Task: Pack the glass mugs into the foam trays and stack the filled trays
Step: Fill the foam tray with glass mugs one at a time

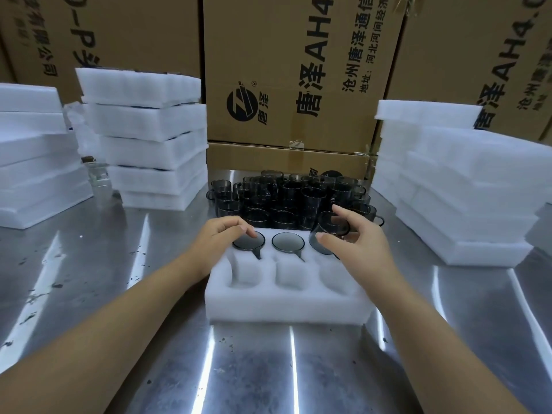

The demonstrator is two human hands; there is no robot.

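A white foam tray (283, 306) with six pockets lies on the steel table in front of me. Two smoky glass mugs sit in its far row: one at the left (249, 241) and one in the middle (287, 242). My left hand (222, 234) rests with curled fingers on the rim of the left mug. My right hand (355, 237) holds a third mug (330, 231), tilted, over the far right pocket, thumb on one side and fingers on the other. The near three pockets hold nothing. Behind the tray stands a cluster of several loose dark mugs (286, 198).
Stacks of foam trays stand at the far left (33, 156), at the back left (149, 138) and at the right (457, 186). Large cardboard boxes (292, 70) wall off the back. A clear glass (98, 177) sits between the left stacks. The steel table (268, 369) reaches toward me.
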